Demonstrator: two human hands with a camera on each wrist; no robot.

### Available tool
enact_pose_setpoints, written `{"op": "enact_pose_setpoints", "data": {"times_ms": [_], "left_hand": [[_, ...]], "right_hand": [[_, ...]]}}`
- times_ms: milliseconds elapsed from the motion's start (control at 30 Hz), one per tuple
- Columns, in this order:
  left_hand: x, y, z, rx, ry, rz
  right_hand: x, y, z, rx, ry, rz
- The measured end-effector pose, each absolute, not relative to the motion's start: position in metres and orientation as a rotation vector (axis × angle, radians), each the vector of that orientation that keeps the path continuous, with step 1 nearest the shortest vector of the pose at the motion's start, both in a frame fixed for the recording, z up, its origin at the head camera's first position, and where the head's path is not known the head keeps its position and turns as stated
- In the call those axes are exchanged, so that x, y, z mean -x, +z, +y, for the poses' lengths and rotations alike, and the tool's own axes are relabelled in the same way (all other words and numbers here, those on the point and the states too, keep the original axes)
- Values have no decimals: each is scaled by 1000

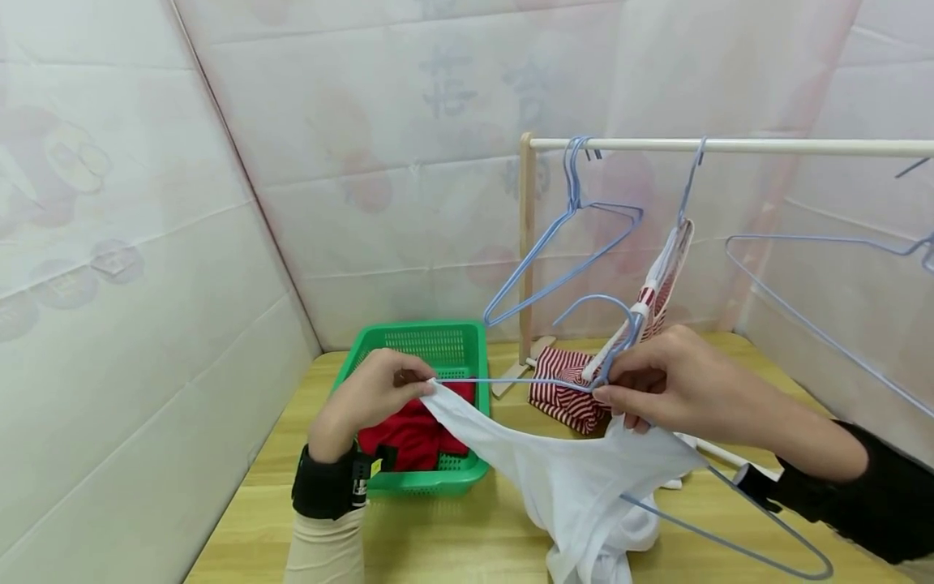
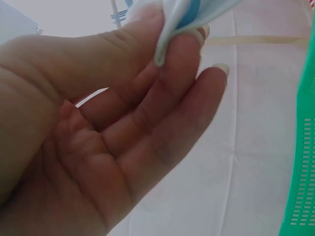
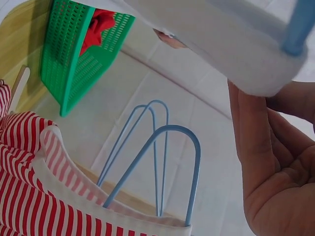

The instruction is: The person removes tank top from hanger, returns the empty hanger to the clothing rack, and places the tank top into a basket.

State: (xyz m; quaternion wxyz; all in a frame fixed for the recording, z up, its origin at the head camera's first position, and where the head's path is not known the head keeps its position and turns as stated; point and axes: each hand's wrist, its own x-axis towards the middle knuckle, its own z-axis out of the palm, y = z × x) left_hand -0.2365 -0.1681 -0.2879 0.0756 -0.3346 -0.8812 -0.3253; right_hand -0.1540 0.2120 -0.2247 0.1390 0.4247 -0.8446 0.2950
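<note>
A white garment hangs between my hands, partly drawn over a blue wire hanger. My left hand pinches a corner of its edge at the hanger's left end. In the left wrist view, thumb and forefinger grip the white fabric, and a bit of blue hanger shows inside the fold. My right hand holds the hanger just below its hook, together with the garment's edge. The hanger's right end sticks out beyond the cloth at lower right. The right wrist view has white cloth covering the fingertips.
A green basket with red clothing stands on the wooden table behind my left hand. Several blue hangers hang from the white rail. A red-and-white striped garment hangs close behind my right hand.
</note>
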Motion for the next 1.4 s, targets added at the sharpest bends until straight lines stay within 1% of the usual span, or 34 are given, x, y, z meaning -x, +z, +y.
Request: {"op": "enact_pose_setpoints", "data": {"times_ms": [533, 667, 1000, 1400], "left_hand": [[237, -287, -182, 998, -1061, -2671], [234, -285, -180, 1002, -1034, -2689], [227, -285, -170, 1046, -1002, -2709], [223, -282, -156, 1109, -991, -2725]], "right_hand": [[149, -220, 219, -1123, 813, -2310], [149, -218, 219, -1101, 782, -2272], [147, -213, 217, -1153, 801, -2209], [153, -206, 215, -1175, 855, -2140]]}}
